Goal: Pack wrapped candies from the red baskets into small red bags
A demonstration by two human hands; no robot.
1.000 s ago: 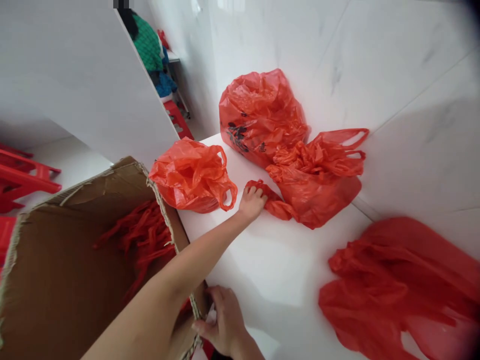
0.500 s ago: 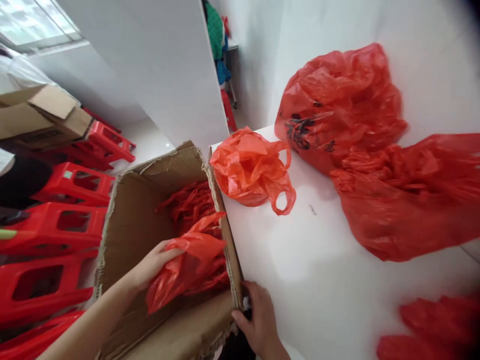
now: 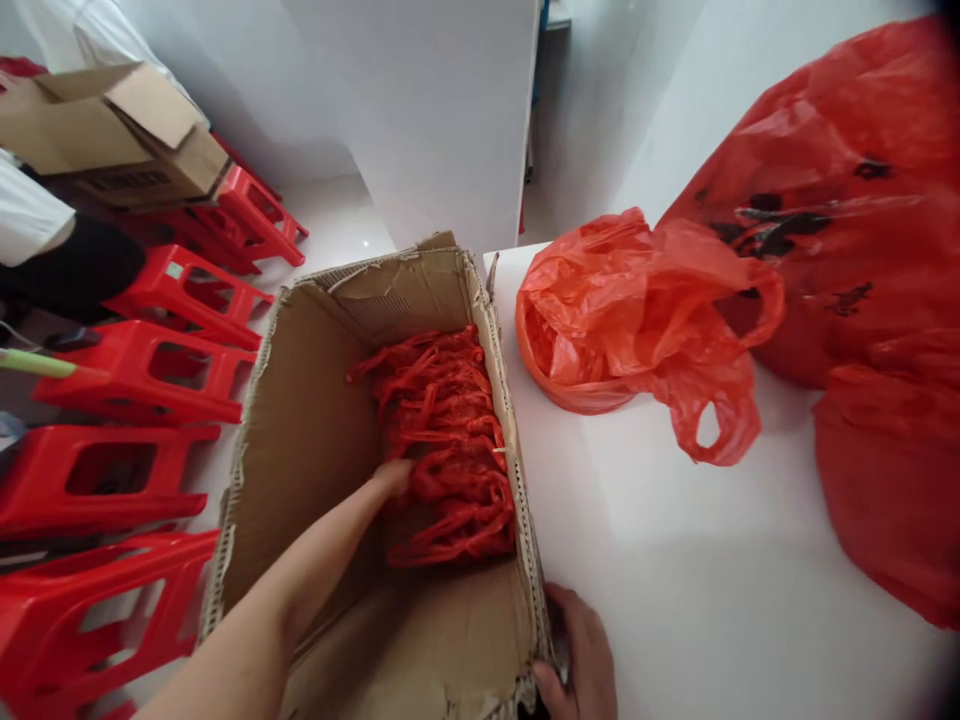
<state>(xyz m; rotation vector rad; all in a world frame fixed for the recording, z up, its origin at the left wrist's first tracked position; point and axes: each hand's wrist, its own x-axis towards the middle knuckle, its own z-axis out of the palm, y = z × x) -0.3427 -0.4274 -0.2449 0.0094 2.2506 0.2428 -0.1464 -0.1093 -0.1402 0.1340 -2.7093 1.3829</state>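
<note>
My left hand reaches down into an open cardboard box. It touches the row of red plastic bags packed along the box's right side; its fingers are hidden among them, so I cannot see whether it grips one. My right hand is at the near right corner of the box, closed around the cardboard edge, thumb on the near side and fingers along the outer wall. Beside the box, on a white table, stands a lighter red plastic bag, rolled open, with its loop handles lying to the right.
Large full red bags stand at the right of the table. Red plastic stools line the floor to the left. Another open cardboard box rests on stools at the back left, near a person's dark-clothed leg. A white partition rises behind.
My left hand has gone deeper into the box, and the loose bag it held above the others now lies down among them. The view has shifted, while my right hand stays at the box corner.
</note>
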